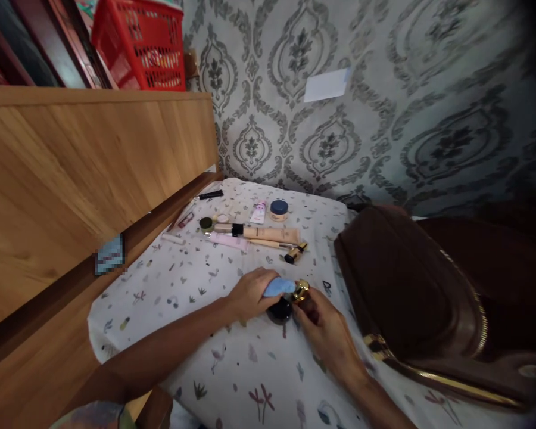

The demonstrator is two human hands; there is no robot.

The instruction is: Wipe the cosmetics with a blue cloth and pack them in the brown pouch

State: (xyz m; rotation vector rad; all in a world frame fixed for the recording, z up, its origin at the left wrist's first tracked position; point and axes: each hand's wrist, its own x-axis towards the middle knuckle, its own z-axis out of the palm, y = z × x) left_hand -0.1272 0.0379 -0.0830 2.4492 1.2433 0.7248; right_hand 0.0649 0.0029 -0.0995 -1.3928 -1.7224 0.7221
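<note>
My left hand (250, 293) is closed around a light blue makeup sponge (279, 286), pressed onto a small round black compact (280, 311) lying on the patterned white pillow (214, 351). My right hand (325, 329) is curled around a dark bottle with a gold cap (301, 292), right beside the compact. Both hands meet near the middle of the pillow.
Farther back on the pillow lie several cosmetics: a beige tube (268, 233), a pink tube (259, 212), a blue-lidded jar (279, 210), a gold lipstick (295, 254), a black pencil (211, 195). A brown bag (406, 286) sits on the right. A wooden headboard (71, 173) stands left, a red basket (138, 42) above.
</note>
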